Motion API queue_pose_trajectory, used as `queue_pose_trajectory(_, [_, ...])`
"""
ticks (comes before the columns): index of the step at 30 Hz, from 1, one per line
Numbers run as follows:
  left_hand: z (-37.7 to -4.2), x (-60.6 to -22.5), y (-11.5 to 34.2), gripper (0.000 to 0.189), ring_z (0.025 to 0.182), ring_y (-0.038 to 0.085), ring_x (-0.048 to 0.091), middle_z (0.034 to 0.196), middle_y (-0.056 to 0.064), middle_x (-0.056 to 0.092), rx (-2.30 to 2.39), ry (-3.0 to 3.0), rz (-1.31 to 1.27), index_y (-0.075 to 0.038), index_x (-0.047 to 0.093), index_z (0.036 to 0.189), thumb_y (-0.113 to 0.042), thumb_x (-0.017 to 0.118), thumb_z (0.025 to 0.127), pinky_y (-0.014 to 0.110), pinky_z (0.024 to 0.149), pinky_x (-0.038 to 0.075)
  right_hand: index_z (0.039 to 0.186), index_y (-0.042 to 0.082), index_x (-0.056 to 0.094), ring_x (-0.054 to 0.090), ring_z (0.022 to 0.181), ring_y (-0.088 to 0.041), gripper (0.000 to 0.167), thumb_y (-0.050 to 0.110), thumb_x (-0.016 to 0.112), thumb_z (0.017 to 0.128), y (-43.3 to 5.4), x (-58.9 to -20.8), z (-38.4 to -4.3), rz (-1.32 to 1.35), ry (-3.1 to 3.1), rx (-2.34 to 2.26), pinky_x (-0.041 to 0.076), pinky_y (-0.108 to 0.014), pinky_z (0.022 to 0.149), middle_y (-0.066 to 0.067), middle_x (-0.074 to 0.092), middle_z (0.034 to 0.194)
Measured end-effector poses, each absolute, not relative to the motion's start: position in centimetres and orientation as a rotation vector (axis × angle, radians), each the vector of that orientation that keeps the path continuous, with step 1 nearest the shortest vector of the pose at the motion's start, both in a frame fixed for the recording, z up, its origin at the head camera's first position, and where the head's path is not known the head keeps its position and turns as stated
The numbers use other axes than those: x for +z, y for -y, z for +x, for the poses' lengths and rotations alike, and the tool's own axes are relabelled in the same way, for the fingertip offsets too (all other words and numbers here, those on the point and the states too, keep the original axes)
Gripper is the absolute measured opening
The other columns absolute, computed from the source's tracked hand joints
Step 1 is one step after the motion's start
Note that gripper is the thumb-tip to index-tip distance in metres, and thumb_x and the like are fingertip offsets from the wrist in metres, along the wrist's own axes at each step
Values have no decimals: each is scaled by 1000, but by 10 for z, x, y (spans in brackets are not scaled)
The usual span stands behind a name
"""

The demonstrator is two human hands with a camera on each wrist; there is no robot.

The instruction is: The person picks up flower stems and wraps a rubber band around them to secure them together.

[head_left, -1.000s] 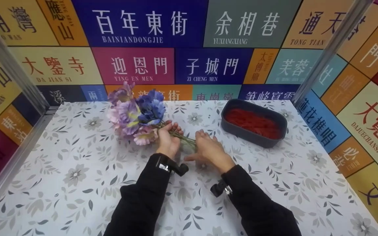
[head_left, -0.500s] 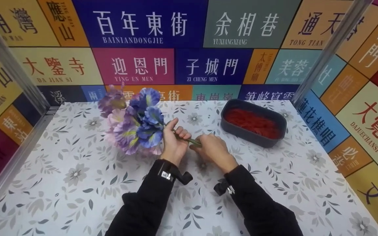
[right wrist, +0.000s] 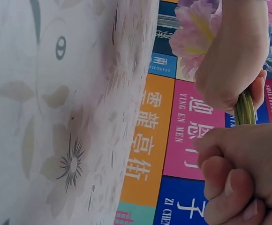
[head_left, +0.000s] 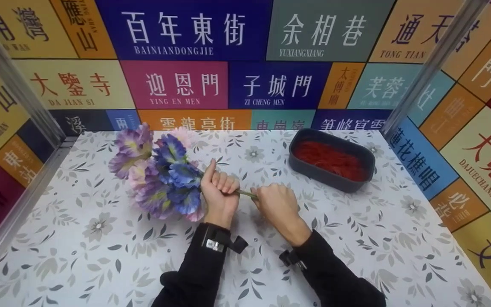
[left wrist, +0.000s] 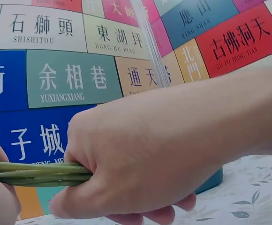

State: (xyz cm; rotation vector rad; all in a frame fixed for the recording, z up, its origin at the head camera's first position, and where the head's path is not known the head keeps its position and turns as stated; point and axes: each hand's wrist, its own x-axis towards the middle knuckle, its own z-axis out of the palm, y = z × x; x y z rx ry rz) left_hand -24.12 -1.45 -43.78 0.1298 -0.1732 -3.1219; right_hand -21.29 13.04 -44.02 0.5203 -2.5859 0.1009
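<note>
A bouquet of purple, pink and blue flowers (head_left: 160, 179) leans to the left in the head view, with its green stems (left wrist: 42, 173) bundled together. My left hand (head_left: 220, 194) grips those stems just below the blossoms, fingers curled round them. On the lower part of the stems, my right hand (head_left: 277, 209) holds on with curled fingers, its knuckles up. A short stretch of stem (right wrist: 245, 108) shows between the two hands. The stem ends are hidden inside the right hand.
A dark grey oblong tub (head_left: 367, 181) with red contents (head_left: 328, 160) stands at the back right of the table (head_left: 100, 264), which has a leaf-patterned cover. Panels with printed characters (head_left: 173, 85) close off the back and sides.
The bouquet has shifted left and toward me, with its blossoms lower. My right hand has gone from spread fingers beside the stems to a curled grip on them.
</note>
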Motion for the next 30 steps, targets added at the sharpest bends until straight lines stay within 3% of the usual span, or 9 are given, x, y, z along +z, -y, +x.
queue_pose_trajectory(8, [-230,-424,17,64,37,5,11,39,-7,25,-3145,83,-213,-17,34,46,-27,36,110,18,35,10,54,11,53,43,42,-23,47,28,73,94,-130,-434,-201,541,2505,162,40,-37,36,-4,42,49])
queue_pose_trajectory(23, [-223,-414,20,64,37,5,11,41,-7,23,-3123,75,-282,-17,36,46,-24,34,109,18,35,11,54,11,52,43,40,-24,48,28,77,91,-130,-428,-188,578,2467,180,39,-38,34,-5,42,48])
queue_pose_trajectory(30, [-223,-416,18,61,38,5,9,44,-7,16,-3134,57,-324,-17,29,48,-23,31,109,18,36,10,54,12,52,47,40,-28,47,28,75,91,-130,-429,-188,570,2487,191,42,-42,36,-6,46,48])
